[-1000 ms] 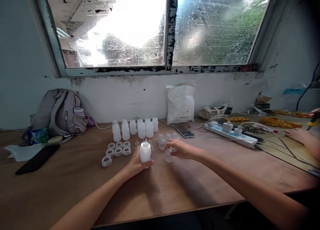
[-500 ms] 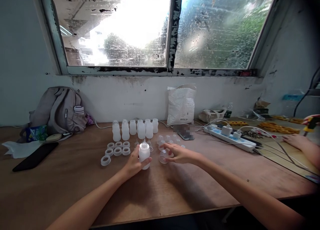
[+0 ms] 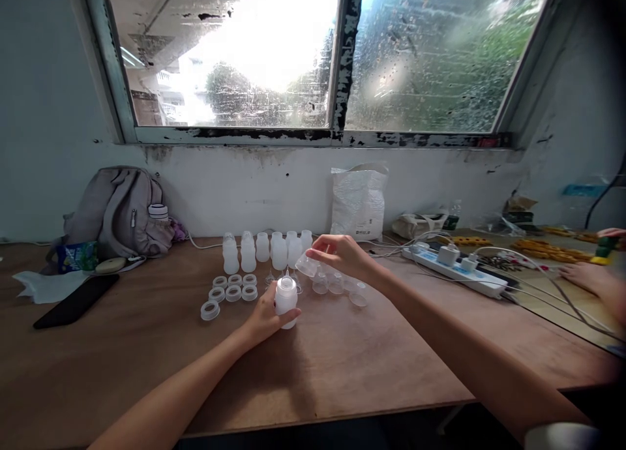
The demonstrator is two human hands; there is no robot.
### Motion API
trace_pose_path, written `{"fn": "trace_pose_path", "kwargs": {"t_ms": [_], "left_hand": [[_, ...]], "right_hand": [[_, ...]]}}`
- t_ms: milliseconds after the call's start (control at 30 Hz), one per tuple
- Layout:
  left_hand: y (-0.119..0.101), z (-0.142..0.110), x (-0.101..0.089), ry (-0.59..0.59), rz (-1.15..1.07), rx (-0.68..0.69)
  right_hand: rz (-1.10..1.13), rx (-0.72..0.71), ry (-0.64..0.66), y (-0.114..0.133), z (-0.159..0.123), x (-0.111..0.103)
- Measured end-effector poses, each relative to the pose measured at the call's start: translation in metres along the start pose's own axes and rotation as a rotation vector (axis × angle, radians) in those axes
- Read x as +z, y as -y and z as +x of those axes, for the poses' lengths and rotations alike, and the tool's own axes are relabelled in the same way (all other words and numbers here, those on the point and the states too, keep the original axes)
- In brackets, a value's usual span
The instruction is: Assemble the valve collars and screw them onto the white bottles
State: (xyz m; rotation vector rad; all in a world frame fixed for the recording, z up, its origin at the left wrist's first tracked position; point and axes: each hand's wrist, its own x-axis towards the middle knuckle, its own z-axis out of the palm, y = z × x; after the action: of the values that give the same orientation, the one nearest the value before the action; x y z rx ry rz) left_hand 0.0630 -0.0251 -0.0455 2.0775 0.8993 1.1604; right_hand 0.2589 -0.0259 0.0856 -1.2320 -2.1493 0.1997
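My left hand (image 3: 265, 317) is wrapped round a frosted white baby bottle (image 3: 286, 310), upright, with a ring and a clear nipple on top. Up and to the right of it, the fingertips of my right hand (image 3: 345, 254) pinch a clear dome cap (image 3: 306, 265), tilted and off the table. Below that hand several more clear caps (image 3: 335, 284) stand on the table. White screw rings (image 3: 233, 293) lie in rows left of the held bottle. Behind them is a group of frosted bottles (image 3: 280, 251), two wearing clear caps. A few clear nipples (image 3: 270, 277) are partly hidden behind the held bottle.
A white plastic bag (image 3: 358, 205) leans on the wall. On the right, a power strip (image 3: 452, 270) with cables borders another person's hand (image 3: 581, 274) and yellow parts (image 3: 550, 251). A grey backpack (image 3: 115, 209) and a black phone (image 3: 75, 301) are on the left.
My right hand has lifted the clear cap from the table, moving it up and to the left. My left hand keeps hold of the bottle. The view has shifted slightly.
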Motion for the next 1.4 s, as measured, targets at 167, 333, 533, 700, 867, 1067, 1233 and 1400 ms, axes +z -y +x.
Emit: {"fn": "trace_pose_path", "kwargs": {"t_ms": [167,333,533,700,867,1067,1233,1400], "left_hand": [[0.005,0.001,0.002,-0.009,0.013,-0.006],[0.003,0.001,0.001,0.004,0.016,-0.014],[0.001,0.002,0.000,0.007,0.015,-0.038],[0.002,0.001,-0.001,0.011,0.005,-0.038],[0.002,0.001,-0.001,0.018,0.000,-0.030],[-0.003,0.002,-0.003,0.054,-0.049,-0.007],[-0.005,0.002,-0.004,0.064,-0.089,0.001],[-0.001,0.002,-0.003,0.062,-0.085,0.012]], "right_hand": [[-0.108,-0.032,-0.023,0.026,0.015,0.008],[-0.206,-0.041,-0.036,0.036,0.020,0.021],[-0.274,-0.018,0.063,0.040,0.018,0.024],[-0.302,-0.022,0.117,0.038,0.015,0.028],[-0.293,-0.038,0.156,0.036,0.014,0.029],[-0.299,-0.062,0.186,0.035,0.015,0.031],[-0.310,-0.055,0.212,0.036,0.014,0.031],[-0.282,-0.056,0.184,0.042,0.019,0.028]]}}
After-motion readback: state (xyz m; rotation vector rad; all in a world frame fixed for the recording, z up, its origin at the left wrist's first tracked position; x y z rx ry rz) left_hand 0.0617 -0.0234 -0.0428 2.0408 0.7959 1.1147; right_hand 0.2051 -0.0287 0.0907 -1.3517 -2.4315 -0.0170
